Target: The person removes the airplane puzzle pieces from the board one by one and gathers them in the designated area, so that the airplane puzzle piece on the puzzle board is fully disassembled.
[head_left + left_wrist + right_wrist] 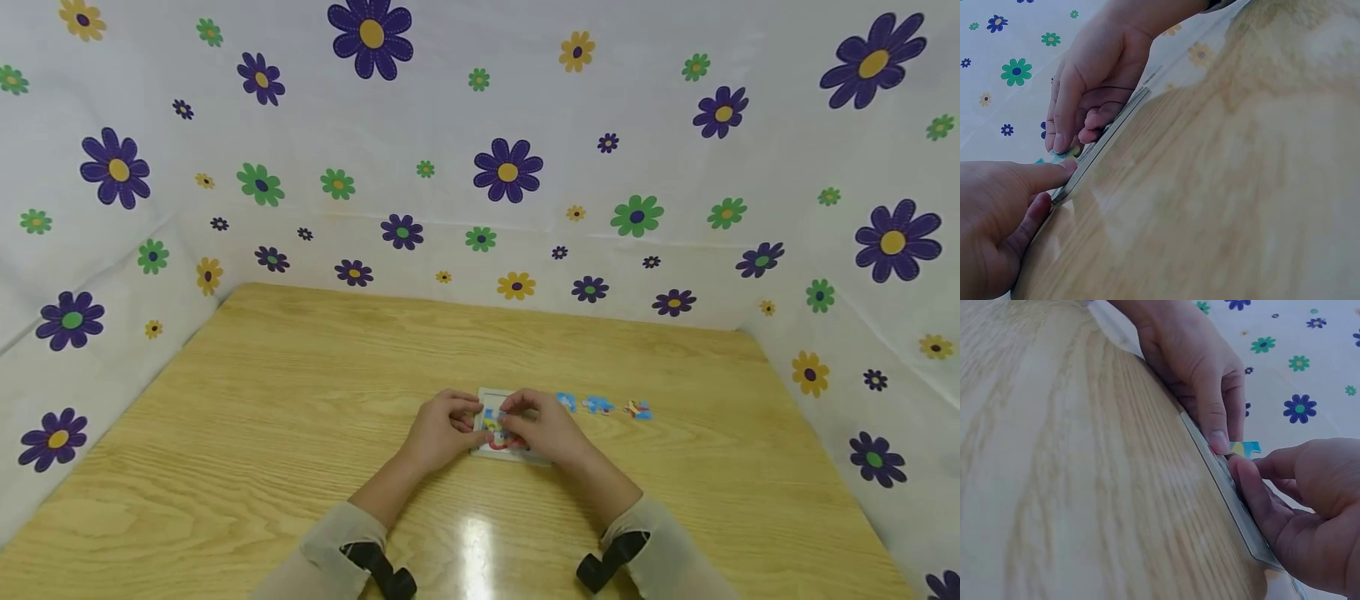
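A puzzle tray [491, 392] with a pale rim lies flat on the table, colourful pieces showing inside it. My left hand [437, 431] grips the tray's left side, its thumb over the near part of the picture. Over the tray, my right hand [546, 427] pinches a small blue and yellow puzzle piece [1245, 449] between thumb and forefinger. In the right wrist view this piece stands up above the tray, close to the left thumb. The right hand hides much of the tray's right half in the head view.
Three groups of loose puzzle pieces lie right of the tray: one blue [566, 402], one blue [598, 405], and one red, yellow and blue [638, 409]. The wooden table [300, 375] is bounded by a flower-printed white cloth [420, 108] at the back and sides.
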